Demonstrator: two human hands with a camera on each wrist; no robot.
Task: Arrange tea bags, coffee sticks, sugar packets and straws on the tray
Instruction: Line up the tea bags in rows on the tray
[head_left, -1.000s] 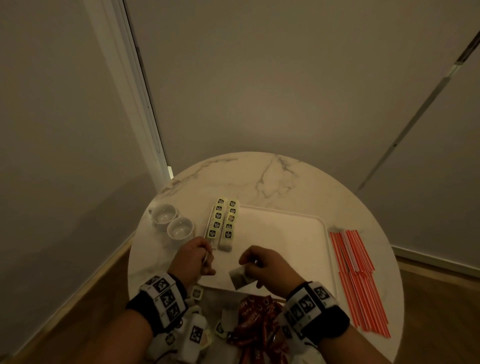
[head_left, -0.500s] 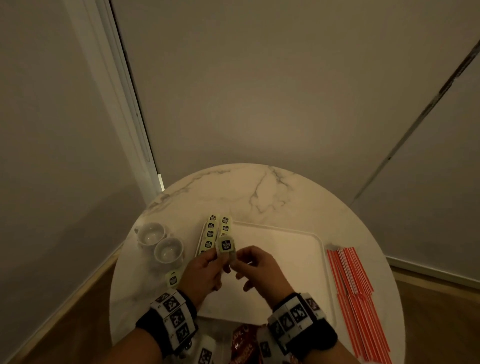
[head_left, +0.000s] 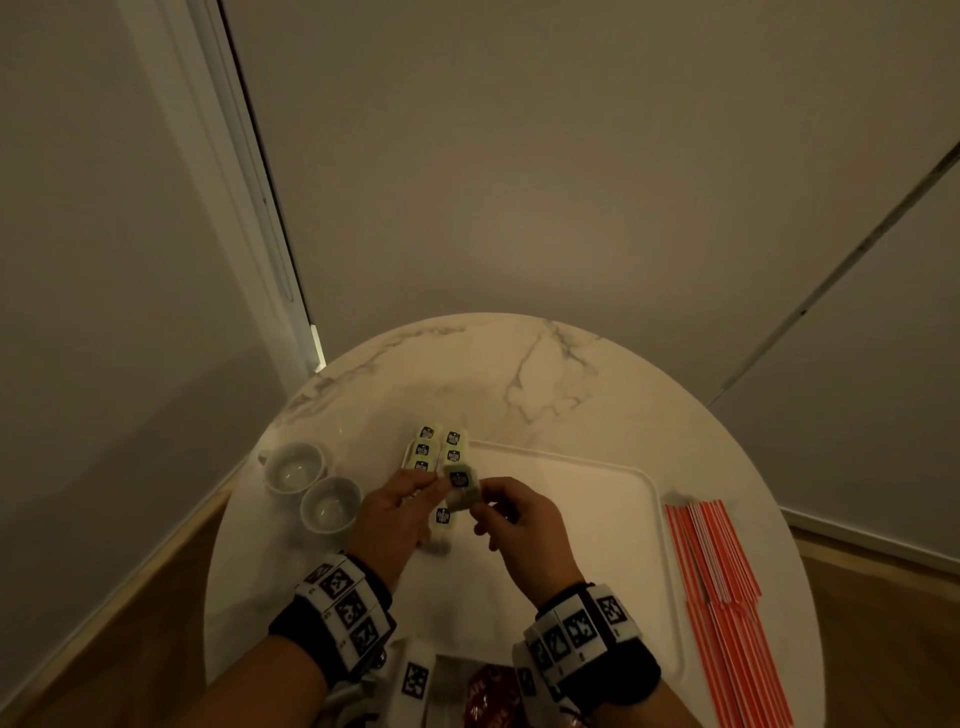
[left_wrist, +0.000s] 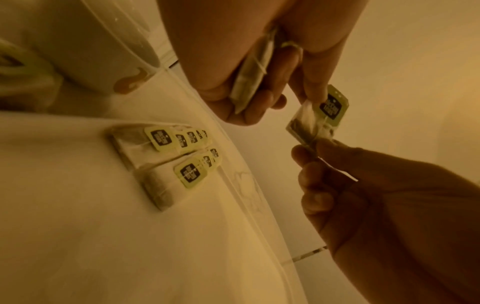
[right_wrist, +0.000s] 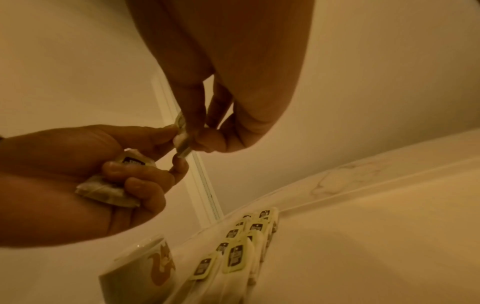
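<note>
Both hands hover over the left part of the white tray (head_left: 597, 525). Between them is a tea bag (head_left: 459, 483) with a yellow tag (left_wrist: 333, 105). My right hand (head_left: 480, 501) pinches its pouch (left_wrist: 305, 128) from below, and the thumb and forefinger of my left hand (head_left: 434, 486) pinch it from the other side. The left hand's curled fingers also hold a second tea bag (right_wrist: 106, 190) against the palm. Two rows of tea bags (head_left: 437, 449) lie at the tray's far left corner. Red-and-white straws (head_left: 722, 587) lie on the table right of the tray.
Two white cups (head_left: 293, 467) (head_left: 330, 506) stand on the round marble table (head_left: 519, 374), left of the tray. Red coffee sticks (head_left: 488, 696) and loose tea bags (head_left: 415, 680) lie at the near edge. Walls close in behind the table.
Both hands have moved forward from the tray's near edge to the tea bag rows. The tea bag that the right hand held alone is now pinched between both hands.
</note>
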